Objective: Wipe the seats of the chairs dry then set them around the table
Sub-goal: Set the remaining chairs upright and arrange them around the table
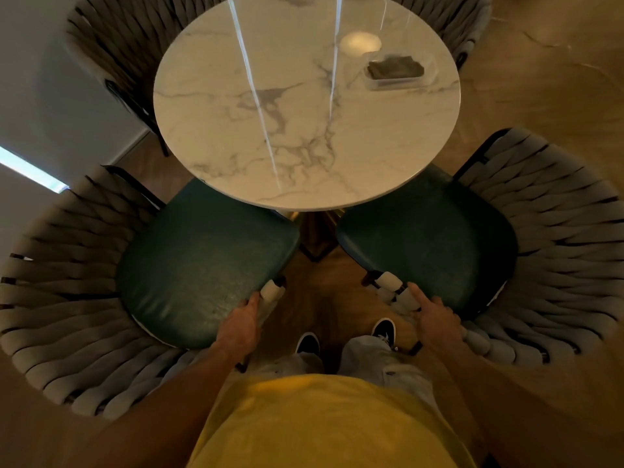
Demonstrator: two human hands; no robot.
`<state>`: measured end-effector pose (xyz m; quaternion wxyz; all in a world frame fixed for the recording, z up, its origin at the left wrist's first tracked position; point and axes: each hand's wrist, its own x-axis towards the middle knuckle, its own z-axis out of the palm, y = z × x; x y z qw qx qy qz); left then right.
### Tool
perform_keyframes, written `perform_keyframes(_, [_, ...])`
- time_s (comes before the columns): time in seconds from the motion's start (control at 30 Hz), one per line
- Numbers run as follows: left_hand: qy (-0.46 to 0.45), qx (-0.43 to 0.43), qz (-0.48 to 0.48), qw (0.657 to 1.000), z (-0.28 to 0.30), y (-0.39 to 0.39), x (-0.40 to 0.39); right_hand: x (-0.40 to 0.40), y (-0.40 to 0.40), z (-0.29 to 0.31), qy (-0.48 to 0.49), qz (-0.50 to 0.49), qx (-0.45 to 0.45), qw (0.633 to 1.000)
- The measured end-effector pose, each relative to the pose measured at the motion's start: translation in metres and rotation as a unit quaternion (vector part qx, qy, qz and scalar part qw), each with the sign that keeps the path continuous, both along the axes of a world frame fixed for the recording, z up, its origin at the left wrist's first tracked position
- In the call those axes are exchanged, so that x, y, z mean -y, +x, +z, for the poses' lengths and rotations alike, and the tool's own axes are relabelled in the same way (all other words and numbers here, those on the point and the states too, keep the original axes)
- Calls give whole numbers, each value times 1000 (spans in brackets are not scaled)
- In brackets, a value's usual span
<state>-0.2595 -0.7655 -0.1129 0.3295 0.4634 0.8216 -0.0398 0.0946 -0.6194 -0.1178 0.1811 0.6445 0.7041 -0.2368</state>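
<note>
The person is standing at the bottom of the frame between two chairs, one hand on each, and seems to be drawing both in toward the round marble worktop (304,106) at once. The left hand (241,324) is gripping the near armrest end of the left chair (202,261), fingers curled round the padded weave. The right hand (434,319) is resting on the armrest end of the right chair (435,238), thumb and forefinger stretched forward along it; I cannot tell for certain whether the other fingers are wrapping round it.

Both green seats are already sitting with their front edges tucked under the worktop rim, which suggests the setting-in stage rather than the wiping. Holding them by the armrests lets the person steer each chair without bending.

I am counting four chairs: these two at lower left and lower right, and two more partly hidden behind the worktop at upper left (111,52) and upper right (472,25). One clear tray (429,81) is lying on the worktop at upper right, holding one dark cloth (395,67), put aside there, probably because the drying is finished.
</note>
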Motion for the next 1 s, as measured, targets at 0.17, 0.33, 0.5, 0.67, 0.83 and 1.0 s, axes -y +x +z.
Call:
perform_keyframes(0.17, [1,-2,0,1000,1,2,-1,1,-2,2,2,-17,-8,1000])
perform_keyframes(0.33, [-12,-2,4,1000,2,4,-3,3,-5,6,5,-22,-7,1000])
perform_keyframes(0.5, [-20,-13,0,1000,2,5,-3,0,-4,5,-12,-33,-10,999])
perform_keyframes(0.67, [-24,-8,9,1000,2,5,-4,0,-6,5,-13,-39,-12,999])
perform_keyframes(0.83, [-28,-22,9,999,5,9,-4,-1,-7,6,-20,-47,-10,999])
perform_keyframes(1.0, [-39,-19,20,999,6,11,-7,-4,-8,5,-31,-47,-6,998])
